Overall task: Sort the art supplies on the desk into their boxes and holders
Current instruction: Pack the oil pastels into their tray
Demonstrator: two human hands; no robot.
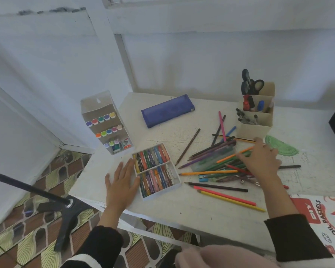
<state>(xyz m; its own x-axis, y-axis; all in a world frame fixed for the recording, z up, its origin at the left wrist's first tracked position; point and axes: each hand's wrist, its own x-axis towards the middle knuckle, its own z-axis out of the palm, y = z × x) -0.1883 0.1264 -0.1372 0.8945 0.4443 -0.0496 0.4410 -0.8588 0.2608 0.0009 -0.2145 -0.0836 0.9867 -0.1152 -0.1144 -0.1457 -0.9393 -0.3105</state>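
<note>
An open box of oil pastels (156, 172) lies near the desk's front left. My left hand (122, 182) rests flat on the desk with straight fingers against the box's left side. A loose heap of coloured pencils (217, 161) spreads over the middle of the desk, partly on a clear plastic pencil case (213, 158). My right hand (259, 159) lies on the right end of the heap, fingers spread over the pencils. Whether it grips one I cannot tell. A cream desk holder (254, 120) with scissors, markers and pens stands at the back right.
A white marker stand (104, 122) sits at the desk's left edge. A blue pencil pouch (167, 111) lies at the back. A green protractor (280, 146) is beside the holder. The oil pastels lid (321, 217) lies front right. A tripod leg (27, 188) crosses the floor at left.
</note>
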